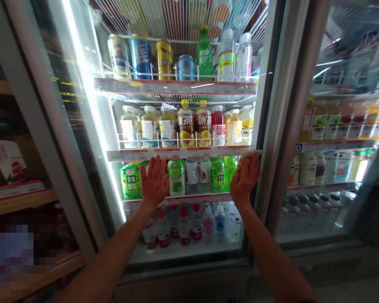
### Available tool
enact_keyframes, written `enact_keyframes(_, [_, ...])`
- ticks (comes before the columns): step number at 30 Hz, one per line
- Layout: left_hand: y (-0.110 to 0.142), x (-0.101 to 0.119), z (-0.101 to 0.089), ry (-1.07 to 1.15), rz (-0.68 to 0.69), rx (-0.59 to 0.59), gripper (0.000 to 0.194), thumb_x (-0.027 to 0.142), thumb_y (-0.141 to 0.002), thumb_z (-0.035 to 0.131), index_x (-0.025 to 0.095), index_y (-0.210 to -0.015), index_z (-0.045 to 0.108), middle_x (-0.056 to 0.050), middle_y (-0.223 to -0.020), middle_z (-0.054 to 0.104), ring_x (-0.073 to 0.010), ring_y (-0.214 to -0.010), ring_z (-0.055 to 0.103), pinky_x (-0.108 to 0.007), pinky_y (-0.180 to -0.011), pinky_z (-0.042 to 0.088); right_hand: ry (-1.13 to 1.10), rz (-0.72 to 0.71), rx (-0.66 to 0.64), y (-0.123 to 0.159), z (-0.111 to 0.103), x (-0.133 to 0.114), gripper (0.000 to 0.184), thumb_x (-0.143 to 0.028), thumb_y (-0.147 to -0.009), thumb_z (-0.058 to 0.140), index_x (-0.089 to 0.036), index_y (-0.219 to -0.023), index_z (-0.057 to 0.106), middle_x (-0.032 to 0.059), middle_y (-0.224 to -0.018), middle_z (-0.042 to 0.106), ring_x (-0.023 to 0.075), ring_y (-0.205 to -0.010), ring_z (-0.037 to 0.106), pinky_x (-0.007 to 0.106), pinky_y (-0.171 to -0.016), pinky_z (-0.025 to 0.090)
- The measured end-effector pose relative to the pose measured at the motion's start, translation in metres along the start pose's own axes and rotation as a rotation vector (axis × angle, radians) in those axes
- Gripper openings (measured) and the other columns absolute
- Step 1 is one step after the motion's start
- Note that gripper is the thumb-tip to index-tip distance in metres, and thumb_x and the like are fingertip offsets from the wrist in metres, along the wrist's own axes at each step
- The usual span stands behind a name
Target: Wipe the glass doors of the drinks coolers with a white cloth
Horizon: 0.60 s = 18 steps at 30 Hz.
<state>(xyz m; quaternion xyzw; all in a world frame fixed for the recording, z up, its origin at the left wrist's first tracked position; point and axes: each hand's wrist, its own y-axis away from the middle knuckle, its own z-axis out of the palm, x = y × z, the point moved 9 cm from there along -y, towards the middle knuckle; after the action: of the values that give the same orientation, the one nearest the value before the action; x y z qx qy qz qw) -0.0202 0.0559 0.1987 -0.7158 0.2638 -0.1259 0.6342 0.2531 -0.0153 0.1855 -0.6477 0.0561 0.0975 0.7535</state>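
Both bare hands are raised in front of the lit, metal-framed drinks cooler (178, 154). From where I stand, the left hand's (155, 181) grip is open, fingers up and apart, between a green printed pack (131, 181) and a green-and-white package (177, 177), both upright on the third shelf down. The right hand (246, 176) is up near the silvery metal door frame (282, 126), beside a bright green package (230, 167) on that shelf; its fingers look bent, and I can't tell whether its grip is open. Red-capped clear bottles (184, 227) stand below.
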Motion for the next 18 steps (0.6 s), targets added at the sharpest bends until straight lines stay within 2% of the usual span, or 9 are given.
enact_keyframes(1, [-0.001,-0.001,0.001,0.002,-0.013,-0.007,0.054,0.03,-0.086,0.039,0.018,-0.138,0.029,-0.012,-0.142,0.032,-0.0201,-0.135,0.019,-0.045,-0.111,0.007,0.009,0.077,0.016,0.001,-0.001,0.006,0.055,-0.024,-0.086,0.036,-0.021,-0.14,0.024,0.0141,-0.143,0.032,0.0282,-0.135,0.023,0.059,-0.101,0.023])
enact_keyframes(3, [-0.002,-0.002,0.0,0.007,-0.026,-0.009,0.053,0.031,-0.086,0.038,0.018,-0.137,0.03,-0.011,-0.141,0.032,-0.02,-0.135,0.019,-0.045,-0.111,0.007,-0.04,0.066,-0.06,0.013,0.007,-0.019,0.056,-0.024,-0.086,0.035,-0.02,-0.141,0.022,0.0143,-0.144,0.03,0.029,-0.135,0.021,0.059,-0.102,0.023])
enact_keyframes(6, [-0.002,-0.003,0.0,0.015,-0.031,-0.019,0.052,0.032,-0.086,0.038,0.019,-0.136,0.032,-0.011,-0.141,0.034,-0.0194,-0.135,0.019,-0.045,-0.111,0.007,-0.18,-0.277,-0.318,0.052,0.026,-0.099,0.057,-0.022,-0.084,0.038,-0.025,-0.139,0.026,0.0065,-0.139,0.041,0.0237,-0.136,0.022,0.051,-0.109,0.017])
enact_keyframes(8, [-0.001,-0.004,0.001,0.022,-0.031,-0.028,0.051,0.033,-0.087,0.038,0.019,-0.136,0.033,-0.011,-0.141,0.034,-0.0192,-0.135,0.019,-0.045,-0.111,0.007,-0.215,-0.438,-0.391,0.072,0.025,-0.117,0.056,-0.021,-0.083,0.041,-0.029,-0.138,0.029,0.002,-0.135,0.046,0.0199,-0.135,0.025,0.046,-0.111,0.014])
enact_keyframes(10, [-0.001,-0.005,0.001,0.03,-0.036,-0.032,0.051,0.034,-0.087,0.037,0.019,-0.135,0.035,-0.011,-0.14,0.035,-0.0194,-0.135,0.019,-0.045,-0.111,0.007,-0.162,-0.389,-0.308,0.068,0.015,-0.085,0.058,-0.021,-0.083,0.042,-0.027,-0.139,0.026,0.0045,-0.137,0.045,0.0203,-0.134,0.026,0.047,-0.111,0.014])
enact_keyframes(13, [-0.001,-0.005,0.001,0.031,-0.045,-0.022,0.051,0.034,-0.087,0.036,0.018,-0.135,0.035,-0.011,-0.14,0.035,-0.0202,-0.135,0.019,-0.045,-0.111,0.006,-0.003,-0.067,-0.083,0.042,-0.007,0.001,0.059,-0.022,-0.084,0.04,-0.021,-0.14,0.022,0.014,-0.141,0.036,0.0277,-0.133,0.027,0.057,-0.103,0.023])
enact_keyframes(14, [-0.002,-0.005,0.001,0.029,-0.047,-0.019,0.051,0.034,-0.087,0.037,0.017,-0.135,0.035,-0.011,-0.141,0.035,-0.0204,-0.136,0.018,-0.045,-0.111,0.006,0.028,0.02,-0.046,0.037,-0.011,0.018,0.058,-0.023,-0.085,0.039,-0.021,-0.14,0.022,0.0156,-0.142,0.032,0.0294,-0.133,0.026,0.059,-0.1,0.026])
enact_keyframes(16, [-0.003,-0.004,0.002,0.027,-0.049,-0.023,0.052,0.033,-0.086,0.038,0.017,-0.136,0.033,-0.012,-0.141,0.033,-0.0208,-0.136,0.018,-0.045,-0.111,0.004,0.019,0.069,-0.058,0.036,-0.009,0.015,0.059,-0.023,-0.085,0.038,-0.022,-0.141,0.019,0.0153,-0.145,0.028,0.0298,-0.134,0.023,0.059,-0.099,0.028])
enact_keyframes(18, [0.0,-0.003,0.004,0.036,-0.062,-0.036,0.052,0.032,-0.086,0.038,0.017,-0.136,0.033,-0.012,-0.142,0.032,-0.0211,-0.136,0.016,-0.046,-0.111,0.003,-0.062,-0.064,-0.17,0.047,0.003,-0.031,0.061,-0.023,-0.084,0.038,-0.023,-0.141,0.018,0.0125,-0.144,0.03,0.0276,-0.136,0.019,0.055,-0.103,0.024])
